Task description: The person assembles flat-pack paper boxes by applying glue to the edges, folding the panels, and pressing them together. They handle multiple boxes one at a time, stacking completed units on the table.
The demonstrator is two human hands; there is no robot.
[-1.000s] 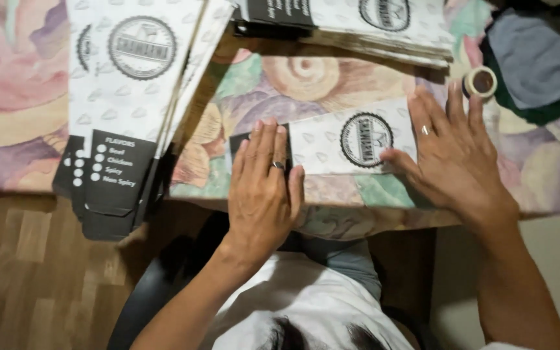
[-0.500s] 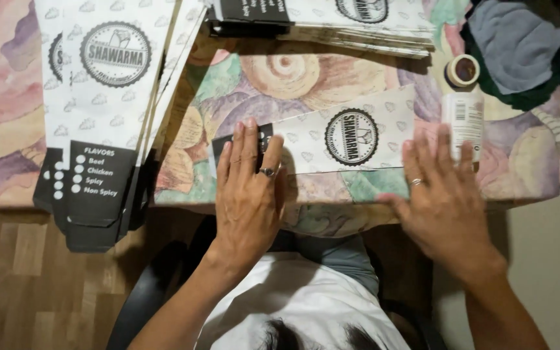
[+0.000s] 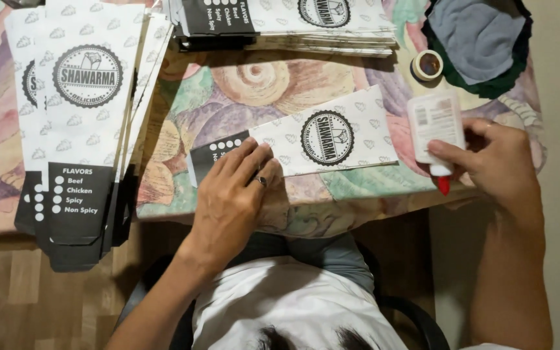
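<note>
Head view: I look straight down on a table (image 3: 8, 194) under a flowered cloth; its near edge runs just above my lap.
Left hand (image 3: 231, 204): flat, fingers spread, pressing the dark near end of the sleeve (image 3: 312, 139); a ring shows on one finger.
Sleeve: a flat printed paper sleeve, white with a round black emblem, lying aslant at the middle of the table; its lower edge sits close to the table edge.
Right hand (image 3: 497, 165): fingers pinching the neck of the glue bottle (image 3: 435, 126), just above its red tip.
Glue bottle: white, lying with the red tip towards me, just right of the sleeve; whether they touch I cannot tell.
Tape roll (image 3: 428, 65): small, just beyond the bottle, beside the cloth pile (image 3: 478, 42) in the far right corner.
Left stack (image 3: 79, 123): flat sleeves overhanging the near table edge, well apart from my left hand.
Far stack (image 3: 280, 23): more flat sleeves along the far edge.
Open room: bare cloth between the left stack and the sleeve, and between the sleeve and the far stack; the right side is crowded by bottle, tape and cloth pile.
Against half a second ago: my right hand lay open on the table near the edge, now it grips the bottle; my left hand has stayed on the sleeve's dark end; the sleeve has not shifted.
</note>
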